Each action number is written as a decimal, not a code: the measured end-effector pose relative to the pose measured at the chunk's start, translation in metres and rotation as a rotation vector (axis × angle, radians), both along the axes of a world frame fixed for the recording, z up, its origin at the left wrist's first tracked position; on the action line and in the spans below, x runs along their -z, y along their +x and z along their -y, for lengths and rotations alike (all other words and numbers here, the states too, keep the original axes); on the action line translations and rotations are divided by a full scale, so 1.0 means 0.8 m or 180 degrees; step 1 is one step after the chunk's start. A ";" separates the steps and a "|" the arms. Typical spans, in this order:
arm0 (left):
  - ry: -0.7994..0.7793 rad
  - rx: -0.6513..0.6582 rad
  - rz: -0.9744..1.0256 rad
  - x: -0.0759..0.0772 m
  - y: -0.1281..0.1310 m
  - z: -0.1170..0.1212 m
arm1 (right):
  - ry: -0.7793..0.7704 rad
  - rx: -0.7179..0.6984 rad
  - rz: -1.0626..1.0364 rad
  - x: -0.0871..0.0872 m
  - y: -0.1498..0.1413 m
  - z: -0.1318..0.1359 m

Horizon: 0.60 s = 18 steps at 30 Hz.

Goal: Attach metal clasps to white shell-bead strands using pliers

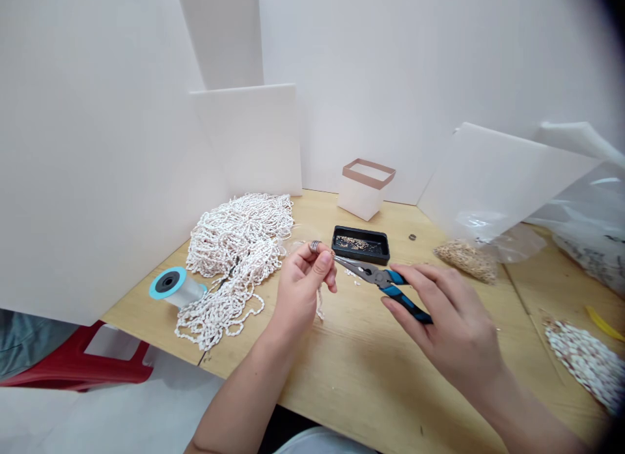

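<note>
My right hand (454,317) is closed round the blue and black handles of needle-nose pliers (378,278). Their jaws point left and meet the fingertips of my left hand (303,281). There, thumb and forefinger pinch a short strand of small white beads (320,304), whose lower end dangles beneath the hand. Something tiny and gold-brown sits at the pinch, too small to make out. A silvery coiled ring (315,246) is on a left finger. Just behind the pliers, a black tray (385,247) holds small gold-coloured pieces.
Left on the wooden table (361,382) lies a heap of white bead strands (239,239), beside a spool of clear line (181,290). A small box (361,197) stands behind the tray. To the right are a bag of beige pieces (466,258) and a pile of shell-like beads (583,356).
</note>
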<state>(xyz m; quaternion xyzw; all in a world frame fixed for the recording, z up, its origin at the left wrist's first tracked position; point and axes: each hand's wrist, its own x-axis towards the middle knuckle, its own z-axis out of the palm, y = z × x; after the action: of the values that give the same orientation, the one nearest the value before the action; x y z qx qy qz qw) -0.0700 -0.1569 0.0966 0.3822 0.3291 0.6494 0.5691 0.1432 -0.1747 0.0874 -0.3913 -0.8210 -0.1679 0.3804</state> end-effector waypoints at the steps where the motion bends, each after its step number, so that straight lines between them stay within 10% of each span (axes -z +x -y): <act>1: -0.0014 0.0009 0.0017 -0.001 0.000 0.000 | 0.0017 0.0011 0.0012 0.000 0.000 0.000; 18: 0.0022 0.0162 -0.0111 0.000 -0.007 -0.001 | -0.0393 -0.0279 -0.0209 0.000 0.002 -0.003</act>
<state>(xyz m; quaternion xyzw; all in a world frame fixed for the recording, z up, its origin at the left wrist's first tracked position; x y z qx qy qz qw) -0.0755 -0.1557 0.0964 0.4036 0.3269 0.6291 0.5784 0.1450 -0.1721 0.0877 -0.3829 -0.8332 -0.0872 0.3893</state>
